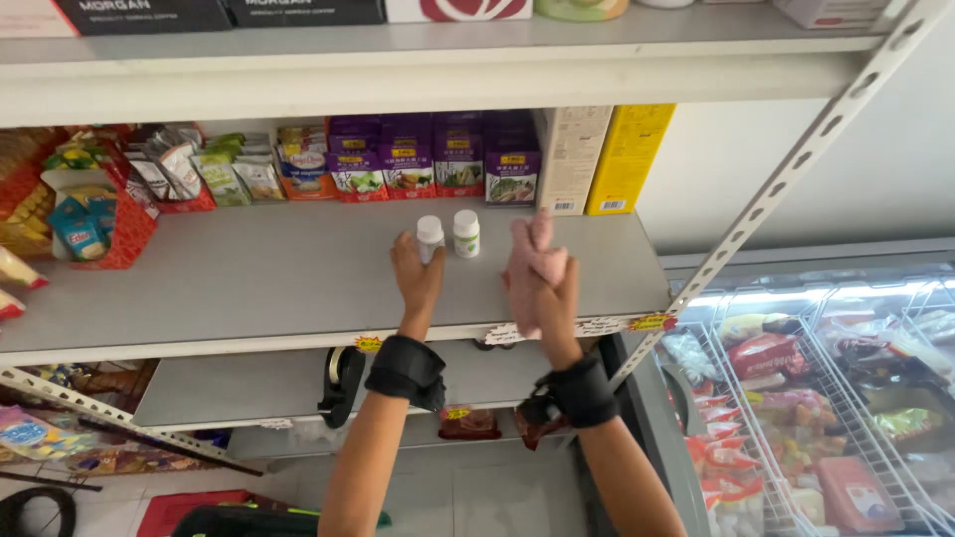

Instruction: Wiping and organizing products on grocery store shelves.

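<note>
Left hand (416, 273) wrapped round a white bottle (429, 237) on the grey shelf (249, 273), second bottle (466, 234) just right of it, right hand (545, 288) clutching a pink cloth (532, 261) on the shelf, purple packets (438, 169) behind

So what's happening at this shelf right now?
A person stands at a grey shop shelf. Their left hand grips a small white bottle; a second white bottle with a green label stands just beside it. Their right hand holds a pink cloth bunched over the shelf's surface. Purple packets line the back, and a chest freezer sits to the right.
</note>
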